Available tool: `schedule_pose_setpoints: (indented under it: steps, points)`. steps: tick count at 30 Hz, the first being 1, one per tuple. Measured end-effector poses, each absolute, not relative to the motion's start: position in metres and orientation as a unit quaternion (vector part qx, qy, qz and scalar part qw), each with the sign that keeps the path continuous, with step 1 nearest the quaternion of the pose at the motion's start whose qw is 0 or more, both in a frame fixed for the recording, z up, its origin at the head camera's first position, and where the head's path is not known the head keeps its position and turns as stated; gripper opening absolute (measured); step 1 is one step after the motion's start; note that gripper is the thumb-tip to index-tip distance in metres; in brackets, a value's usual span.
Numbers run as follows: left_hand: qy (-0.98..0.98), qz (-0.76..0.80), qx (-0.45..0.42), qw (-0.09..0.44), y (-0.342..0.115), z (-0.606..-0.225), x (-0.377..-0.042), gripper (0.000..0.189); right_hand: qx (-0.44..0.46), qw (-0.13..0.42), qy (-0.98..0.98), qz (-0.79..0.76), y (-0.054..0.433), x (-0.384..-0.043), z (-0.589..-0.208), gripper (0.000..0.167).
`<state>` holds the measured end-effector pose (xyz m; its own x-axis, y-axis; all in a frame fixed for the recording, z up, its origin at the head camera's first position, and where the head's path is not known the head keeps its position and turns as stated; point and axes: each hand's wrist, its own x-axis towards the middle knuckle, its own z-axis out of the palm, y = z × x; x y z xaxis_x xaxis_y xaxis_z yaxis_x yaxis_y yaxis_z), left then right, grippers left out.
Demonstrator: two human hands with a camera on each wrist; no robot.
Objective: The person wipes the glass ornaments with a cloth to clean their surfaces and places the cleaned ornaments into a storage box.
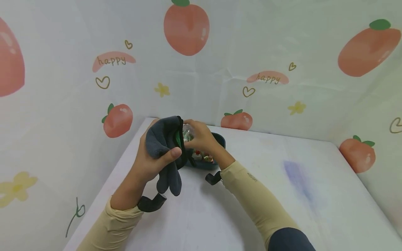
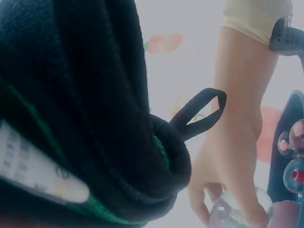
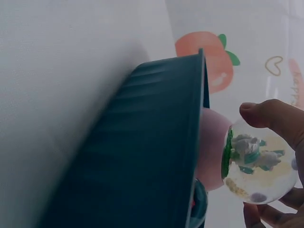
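In the head view my left hand (image 1: pixel 150 158) grips a dark grey fabric glove (image 1: pixel 175 179), thumb across its front. Rounded finger-like ends of the glove hang down. Its black-edged opening shows green lining; the left wrist view shows a white label (image 2: pixel 45 168) and a black hanging loop (image 2: pixel 221 107). Beside that opening, my right hand (image 1: pixel 201 137) holds a snow globe (image 3: pixel 259 161) by its clear ball, fingers around it. White and green figures show inside, above a pink base (image 3: pixel 211 152). The base overlaps the rim of a dark teal bin (image 3: pixel 137 142).
More small globes (image 1: pixel 201 157) with red and white figures lie in the bin, which stands at the back of the white table (image 1: pixel 260 188). Behind it hangs a backdrop (image 1: pixel 220 62) printed with red fruit. Dark wrist mounts (image 1: pixel 152 203) are strapped on both wrists.
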<state>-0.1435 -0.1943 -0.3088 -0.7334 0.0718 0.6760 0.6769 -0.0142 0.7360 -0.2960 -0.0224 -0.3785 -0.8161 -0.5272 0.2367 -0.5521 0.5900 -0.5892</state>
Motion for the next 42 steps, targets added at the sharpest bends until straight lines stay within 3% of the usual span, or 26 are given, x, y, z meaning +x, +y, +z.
schedule_pose_setpoints:
  steps: [15, 20, 27, 34, 42]
  points:
    - [-0.673, -0.642, -0.289, 0.229, -0.191, -0.304, -0.145, 0.078, 0.365, 0.029, -0.872, 0.326, -0.029, -0.302, -0.384, 0.066]
    - [-0.677, -0.637, -0.289, 0.23, -0.191, -0.304, -0.145, 0.076, 0.354, 0.014, -0.877, 0.325, -0.031, -0.301, -0.382, 0.059]
    - [-0.687, -0.629, -0.287, 0.225, -0.193, -0.307, -0.145, 0.073, 0.327, -0.009, -0.892, 0.312, -0.032, -0.299, -0.383, 0.067]
    - [-0.693, -0.627, -0.282, 0.217, -0.194, -0.309, -0.144, 0.066, 0.311, -0.023, -0.902, 0.299, -0.033, -0.296, -0.387, 0.052]
    - [-0.694, -0.626, -0.28, 0.219, -0.194, -0.307, -0.142, 0.071, 0.304, -0.046, -0.908, 0.285, -0.028, -0.292, -0.378, 0.075]
